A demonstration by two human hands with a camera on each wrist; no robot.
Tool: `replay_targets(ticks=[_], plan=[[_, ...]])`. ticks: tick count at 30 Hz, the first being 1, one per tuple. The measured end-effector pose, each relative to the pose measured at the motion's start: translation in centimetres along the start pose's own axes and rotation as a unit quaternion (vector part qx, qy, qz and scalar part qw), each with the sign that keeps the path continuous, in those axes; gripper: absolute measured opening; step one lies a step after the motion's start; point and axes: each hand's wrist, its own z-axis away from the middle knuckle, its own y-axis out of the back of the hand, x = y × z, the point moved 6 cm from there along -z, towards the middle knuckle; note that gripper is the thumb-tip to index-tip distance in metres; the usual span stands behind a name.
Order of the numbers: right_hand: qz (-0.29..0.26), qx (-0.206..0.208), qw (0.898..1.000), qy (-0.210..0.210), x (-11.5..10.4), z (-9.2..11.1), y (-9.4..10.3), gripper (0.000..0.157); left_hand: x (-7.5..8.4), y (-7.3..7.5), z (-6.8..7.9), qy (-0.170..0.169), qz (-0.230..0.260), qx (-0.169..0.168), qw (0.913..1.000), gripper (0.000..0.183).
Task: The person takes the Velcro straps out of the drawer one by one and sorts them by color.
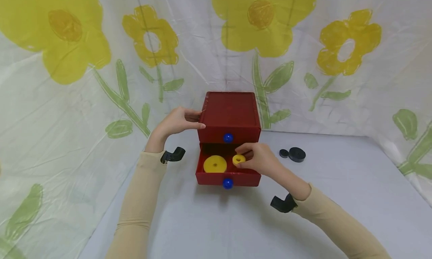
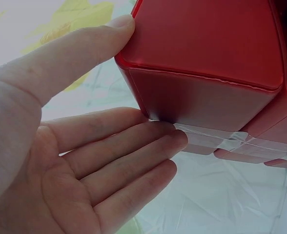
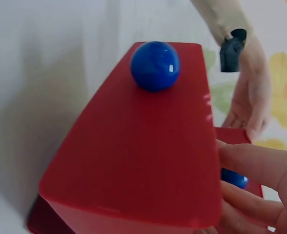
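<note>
A small red two-drawer cabinet stands on the table, its lower drawer pulled out and its upper one closed. Inside the lower drawer lies a large yellow disc. My right hand pinches a small yellow ring between thumb and fingers, over the drawer's right half; the drawer front hides the ring in the right wrist view. My left hand rests against the cabinet's upper left side, thumb on the front edge, fingers extended along the side and back.
Two black discs, a small one and a larger one, lie on the white table right of the cabinet. Each drawer has a round blue knob. A flower-printed curtain hangs close behind the cabinet.
</note>
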Motion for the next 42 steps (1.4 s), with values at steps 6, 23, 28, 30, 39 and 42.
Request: replay_targets(ticks=[6,23,28,30,39,42], plan=[[-0.004,0.002,1.000,0.005,-0.3,0.8,1.0,0.041,0.0,0.0,0.0,0.001,-0.001,0.002,1.0000,0.065],[0.013,0.015,0.998,-0.051,1.7,2.4,3.1,0.042,-0.1,-0.1,0.1,0.000,0.002,-0.004,1.0000,0.067],[0.016,0.025,0.998,-0.057,2.5,2.7,3.7,0.044,0.0,-0.1,0.1,0.000,0.004,-0.005,1.0000,0.067],[0.016,0.030,0.998,-0.057,2.9,2.9,4.0,0.043,0.1,-0.1,0.1,0.001,0.001,-0.005,1.0000,0.067],[0.021,0.053,0.996,-0.062,4.3,3.4,5.4,0.039,0.2,0.0,0.1,-0.005,0.000,-0.002,1.0000,0.066],[0.017,0.057,0.996,-0.070,5.0,3.5,5.7,0.041,0.2,0.0,0.0,-0.005,0.000,-0.001,1.0000,0.066]])
